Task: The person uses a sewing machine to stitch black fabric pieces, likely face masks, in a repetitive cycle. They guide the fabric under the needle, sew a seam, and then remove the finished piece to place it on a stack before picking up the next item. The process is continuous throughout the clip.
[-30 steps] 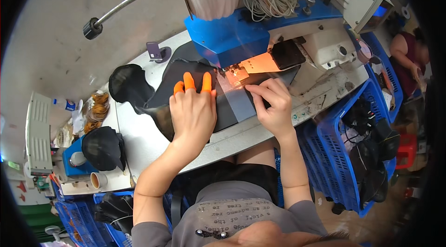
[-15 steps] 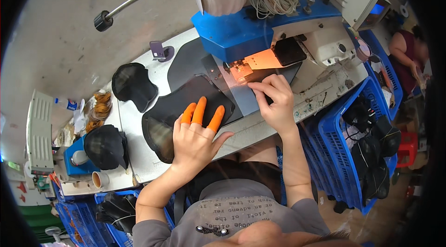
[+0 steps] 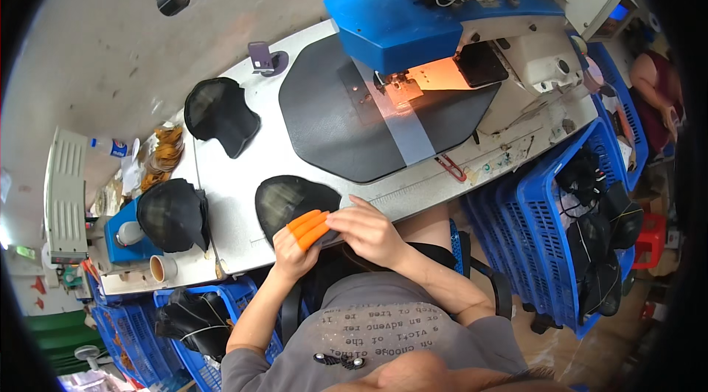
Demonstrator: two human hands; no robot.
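Observation:
My left hand [image 3: 297, 244], with orange finger covers, is closed on the near side of a black shoe upper [image 3: 284, 196] at the table's front edge. Against the orange fingertips press the bent fingers of my right hand [image 3: 369, 236], also closed at the upper's near right edge. The hands hide that part of the upper. Ahead of them, a blue-headed sewing machine [image 3: 398, 27] lights its needle area orange, above a dark work plate [image 3: 324, 115]. Two similar black pieces lie to the left, one near the back [image 3: 220, 115] and one farther left [image 3: 173, 215].
Red-handled snips [image 3: 451, 168] lie by the plate's near edge. A phone-like black slab [image 3: 481, 64] rests on the machine bed. At left stand a paper cup [image 3: 161, 268] and a blue device [image 3: 122, 238]. Blue crates [image 3: 527, 204] of black pieces flank me.
The black shoe upper has slid off the dark plate toward me and left. My right hand has left the needle area and joined my left at the front edge. The view has shifted slightly.

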